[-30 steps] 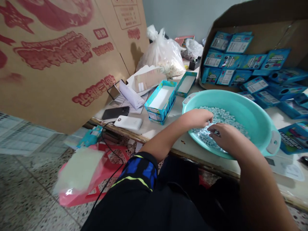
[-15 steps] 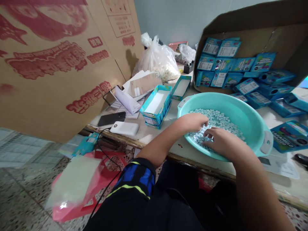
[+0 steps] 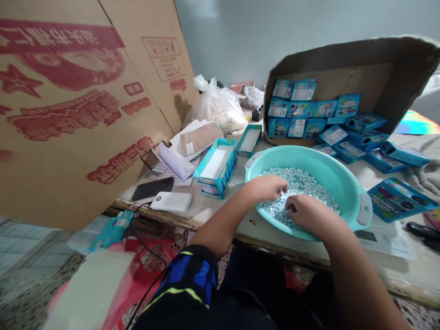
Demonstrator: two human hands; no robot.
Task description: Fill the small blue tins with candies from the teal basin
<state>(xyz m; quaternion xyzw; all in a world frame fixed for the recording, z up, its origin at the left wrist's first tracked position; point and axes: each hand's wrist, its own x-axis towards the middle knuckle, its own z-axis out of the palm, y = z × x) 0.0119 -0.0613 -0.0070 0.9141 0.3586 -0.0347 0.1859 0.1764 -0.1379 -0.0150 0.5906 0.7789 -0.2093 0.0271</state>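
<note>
A turquoise oval basin [image 3: 347,188] stands at the table's front edge, its floor covered with small pale blue-and-white candies [image 3: 302,176]. My left hand [image 3: 271,187] dips into the basin from the left, its fingers curled down at the candies. Close beside it, my right hand [image 3: 307,213] is bent over the near part of the pile with fingers drawn together. Whatever lies inside either hand is hidden. Left of the basin is a blue display box [image 3: 215,167] with a white inside, set in another tray. Behind it sits a similar blue tray [image 3: 250,140].
A big open carton [image 3: 371,78] at the back right holds several blue candy boxes [image 3: 312,110], some spilling onto the table. A large printed carton [image 3: 68,114] blocks the left. A phone [image 3: 153,188], a white power bank [image 3: 172,201], papers and a scale [image 3: 387,240] lie about.
The view has tilted up and shifted right slightly. My right hand's fingers, apart before, have closed together over the candies. My left hand stays bent in the basin.
</note>
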